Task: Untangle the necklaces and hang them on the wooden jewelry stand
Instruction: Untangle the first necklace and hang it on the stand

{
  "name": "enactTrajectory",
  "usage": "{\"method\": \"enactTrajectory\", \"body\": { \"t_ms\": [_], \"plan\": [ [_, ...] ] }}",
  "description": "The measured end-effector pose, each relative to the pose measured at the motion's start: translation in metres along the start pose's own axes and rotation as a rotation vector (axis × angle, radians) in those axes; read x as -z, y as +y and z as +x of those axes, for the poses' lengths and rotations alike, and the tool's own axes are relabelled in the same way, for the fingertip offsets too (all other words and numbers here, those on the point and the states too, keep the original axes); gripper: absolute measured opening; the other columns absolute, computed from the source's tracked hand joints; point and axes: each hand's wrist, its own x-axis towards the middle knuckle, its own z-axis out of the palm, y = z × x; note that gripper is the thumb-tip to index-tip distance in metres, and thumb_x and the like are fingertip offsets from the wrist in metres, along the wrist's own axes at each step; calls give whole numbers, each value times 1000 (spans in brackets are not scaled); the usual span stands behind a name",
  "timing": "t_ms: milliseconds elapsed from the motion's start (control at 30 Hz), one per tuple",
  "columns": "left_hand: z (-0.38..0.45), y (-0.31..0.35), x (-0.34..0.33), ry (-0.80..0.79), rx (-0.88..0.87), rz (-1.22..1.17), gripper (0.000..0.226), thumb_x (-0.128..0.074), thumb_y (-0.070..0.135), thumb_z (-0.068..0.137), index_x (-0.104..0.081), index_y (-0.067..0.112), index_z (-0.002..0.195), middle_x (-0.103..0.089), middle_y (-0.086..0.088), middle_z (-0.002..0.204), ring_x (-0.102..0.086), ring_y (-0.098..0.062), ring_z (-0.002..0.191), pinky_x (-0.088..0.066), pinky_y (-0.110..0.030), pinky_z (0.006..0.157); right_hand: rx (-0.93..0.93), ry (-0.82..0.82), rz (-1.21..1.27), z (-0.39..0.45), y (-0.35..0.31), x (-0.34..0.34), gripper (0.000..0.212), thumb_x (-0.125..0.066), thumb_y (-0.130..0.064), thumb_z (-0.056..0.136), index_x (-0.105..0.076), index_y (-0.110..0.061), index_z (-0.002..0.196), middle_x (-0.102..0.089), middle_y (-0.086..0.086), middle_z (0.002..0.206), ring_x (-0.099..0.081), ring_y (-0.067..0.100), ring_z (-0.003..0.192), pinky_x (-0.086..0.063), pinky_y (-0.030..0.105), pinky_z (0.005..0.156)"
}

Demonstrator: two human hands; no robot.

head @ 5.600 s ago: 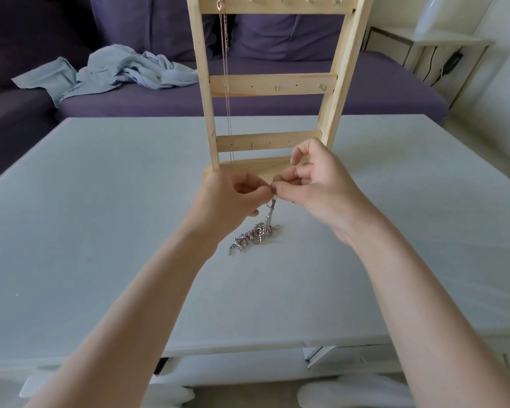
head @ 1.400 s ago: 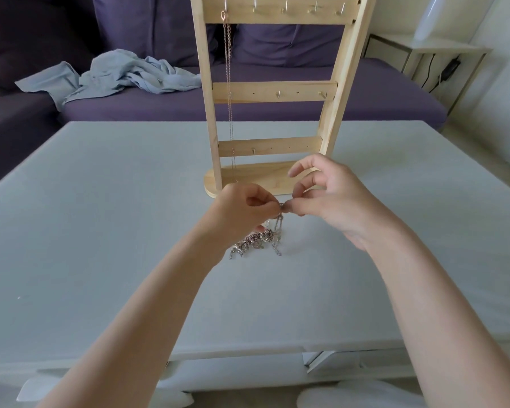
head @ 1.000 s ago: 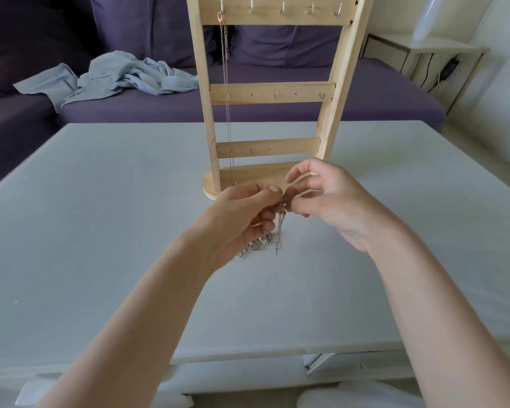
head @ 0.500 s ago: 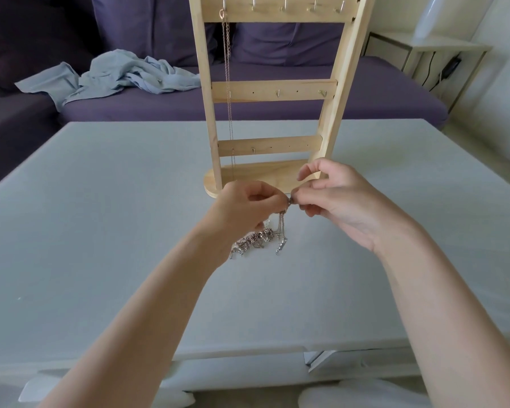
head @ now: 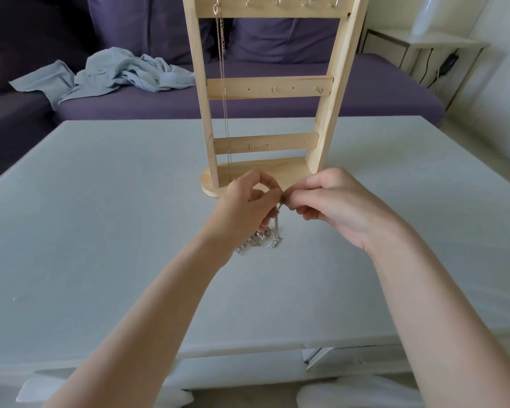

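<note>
A tangle of silver necklaces (head: 262, 241) lies on the pale table (head: 100, 231), with strands rising from it to my fingertips. My left hand (head: 248, 207) and my right hand (head: 333, 207) meet just above the pile, each pinching the chain between thumb and fingers. Behind them stands the wooden jewelry stand (head: 267, 92), with three crossbars carrying small hooks. One thin rose-gold necklace (head: 223, 83) hangs from the top bar's leftmost hook down to the base.
A purple sofa (head: 277, 92) runs behind the table, with a crumpled light blue cloth (head: 115, 73) on its seat. A white side table (head: 430, 45) with a dark cable stands at the far right.
Both hands have stayed together over the pile, working the chain with small finger shifts. The hanging strands have swung slightly. The stand and the hung necklace have not moved.
</note>
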Motion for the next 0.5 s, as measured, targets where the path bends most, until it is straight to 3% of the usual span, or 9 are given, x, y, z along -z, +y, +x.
{"method": "enactTrajectory", "body": {
  "t_ms": [133, 233, 333, 500],
  "plan": [
    [-2, 2, 2, -11, 8, -24, 13, -51, 12, 94, -52, 16, 82, -53, 10, 44, -42, -7, 41, -39, -15, 45, -19, 5, 24, 0, 0, 1, 13, -61, -1, 80, -68, 8, 87, -55, 3, 65, -49, 11, 60, -41, 23, 61],
    [-2, 3, 2, -13, 16, -50, 13, -51, 12, 94, -52, 16, 82, -55, 8, 45, -43, -8, 40, -39, -15, 44, -42, 2, 32, -1, -1, 0, 8, -61, -3, 79, -66, 0, 73, -52, 2, 60, -47, 12, 58, -39, 24, 59],
    [-3, 3, 3, -5, 7, -38, 12, -52, 11, 94, -52, 15, 83, -57, 8, 46, -43, -8, 38, -38, -15, 44, -40, -24, -5, -2, -2, 0, 18, -60, -5, 79, -60, -9, 62, -49, -1, 56, -44, 12, 55, -37, 24, 58],
    [-3, 3, 4, 28, 6, 9, 10, -55, 11, 92, -55, 13, 82, -57, 7, 44, -39, -6, 36, -33, -12, 41, -21, -66, -65, -4, -2, 1, 13, -63, -10, 78, -59, -8, 66, -48, -7, 49, -44, 8, 49, -38, 21, 58]
  ]
}}
